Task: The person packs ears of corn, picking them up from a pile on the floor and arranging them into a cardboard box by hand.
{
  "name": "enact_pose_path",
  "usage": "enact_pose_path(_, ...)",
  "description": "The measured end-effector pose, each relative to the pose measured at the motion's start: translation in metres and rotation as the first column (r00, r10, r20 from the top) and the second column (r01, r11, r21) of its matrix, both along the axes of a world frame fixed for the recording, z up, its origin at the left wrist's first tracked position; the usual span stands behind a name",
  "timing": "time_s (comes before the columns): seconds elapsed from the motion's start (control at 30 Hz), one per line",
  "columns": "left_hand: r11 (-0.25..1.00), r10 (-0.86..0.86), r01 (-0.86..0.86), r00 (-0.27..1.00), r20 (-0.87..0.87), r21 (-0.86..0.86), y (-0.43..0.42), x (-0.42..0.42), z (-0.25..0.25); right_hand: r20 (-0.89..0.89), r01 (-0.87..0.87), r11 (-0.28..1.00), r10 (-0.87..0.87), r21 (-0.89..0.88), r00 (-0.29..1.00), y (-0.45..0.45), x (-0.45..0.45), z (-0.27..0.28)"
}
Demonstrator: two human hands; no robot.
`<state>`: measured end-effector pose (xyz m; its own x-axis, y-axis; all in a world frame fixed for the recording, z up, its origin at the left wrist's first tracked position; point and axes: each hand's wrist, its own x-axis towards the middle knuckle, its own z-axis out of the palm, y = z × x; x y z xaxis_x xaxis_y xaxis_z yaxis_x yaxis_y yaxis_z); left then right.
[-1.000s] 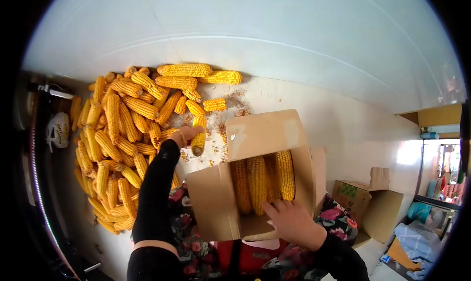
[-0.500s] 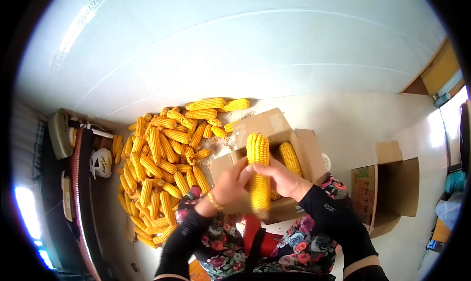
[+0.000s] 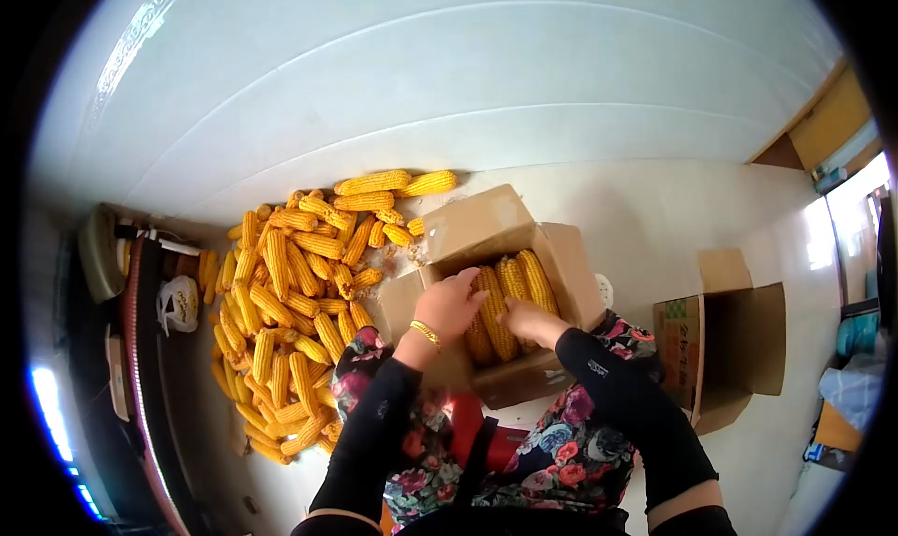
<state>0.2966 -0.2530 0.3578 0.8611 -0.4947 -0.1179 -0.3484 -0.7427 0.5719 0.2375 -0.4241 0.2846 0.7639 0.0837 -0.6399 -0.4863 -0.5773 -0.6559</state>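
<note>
While reaching into box (image 3: pixel 572 272) with left grip (image 3: pixel 449 306) and right grip (image 3: pixel 531 323), note cobs (image 3: pixel 512 282) lying side by side inside. With left, half curled by leftmost cob (image 3: pixel 480 343); with right, bent over those in middle; cannot tell whether holding or merely touching. Also find pile (image 3: pixel 273 302) on floor (image 3: pixel 645 204), left of box. Likely stiff, fairly light, knobbly, so hardly slippery; sturdy, though perhaps crumbling slightly if rubbed hard. Best held round middle, across length; where packed close, pinch by free end or exposed side.

Black sleeves (image 3: pixel 641 414) (small pale markings (image 3: pixel 597 368)), gold bracelet (image 3: pixel 426 334), dark floral clothing (image 3: pixel 561 447).
</note>
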Motion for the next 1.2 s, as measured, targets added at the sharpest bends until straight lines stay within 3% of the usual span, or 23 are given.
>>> enact_pose_path(0.03,0.998,-0.036,0.037,0.999,-0.005,0.044,0.000,0.000,0.001,0.031,-0.186,0.981,0.188,-0.063,0.982,0.008,-0.002,0.027)
enact_pose_path(0.1,0.994,-0.061,0.062,0.998,-0.012,0.086,0.002,0.000,0.000,0.075,-0.450,0.892,0.453,-0.048,0.889,0.019,-0.010,0.016)
enact_pose_path(0.2,0.993,-0.084,0.076,0.993,0.085,0.089,0.006,-0.001,0.001,-0.061,-0.637,0.761,0.634,-0.124,0.771,0.035,-0.020,0.047)
enact_pose_path(0.33,0.983,-0.030,0.023,0.999,0.036,0.182,0.008,0.000,0.013,0.024,-0.701,0.658,0.734,-0.273,0.679,0.041,-0.023,0.052)
enact_pose_path(0.5,0.970,0.008,-0.002,1.000,-0.020,0.245,0.012,0.008,0.013,0.199,-0.642,0.693,0.715,-0.328,0.670,0.040,-0.020,0.053)
enact_pose_path(0.6,0.978,0.009,-0.021,0.998,0.055,0.210,0.023,0.019,0.008,0.302,-0.584,0.708,0.702,-0.397,0.645,0.040,-0.020,0.048)
enact_pose_path(0.77,0.982,0.136,-0.137,0.991,0.014,0.128,0.078,0.073,-0.006,0.414,-0.482,0.732,0.675,-0.482,0.611,0.034,-0.024,0.049)
enact_pose_path(0.83,0.964,0.213,-0.204,0.976,-0.036,0.168,0.096,0.099,-0.020,0.426,-0.474,0.726,0.681,-0.498,0.595,0.031,-0.026,0.053)
enact_pose_path(0.87,0.961,0.222,-0.205,0.972,-0.080,0.185,0.106,0.113,-0.033,0.289,-0.598,0.670,0.736,-0.440,0.612,0.027,-0.021,0.063)
enact_pose_path(0.97,0.953,0.191,-0.159,0.976,-0.105,0.259,0.127,0.146,-0.081,0.333,-0.570,0.701,0.709,-0.429,0.622,0.025,-0.024,0.071)
enact_pose_path(1.0,0.900,0.203,-0.088,0.951,-0.232,0.427,0.126,0.157,-0.086,0.303,-0.590,0.684,0.725,-0.430,0.619,0.026,-0.024,0.076)
enact_pose_path(1.1,0.830,0.137,-0.014,0.974,-0.179,0.558,0.134,0.174,-0.138,0.439,-0.498,0.715,0.696,-0.490,0.568,0.026,-0.033,0.072)
enact_pose_path(1.13,0.803,0.143,0.042,0.955,-0.261,0.594,0.135,0.183,-0.155,0.454,-0.501,0.725,0.688,-0.472,0.567,0.025,-0.033,0.076)
enact_pose_path(1.2,0.779,0.088,0.074,0.970,-0.225,0.623,0.134,0.199,-0.193,0.413,-0.535,0.701,0.711,-0.471,0.568,0.026,-0.036,0.083)
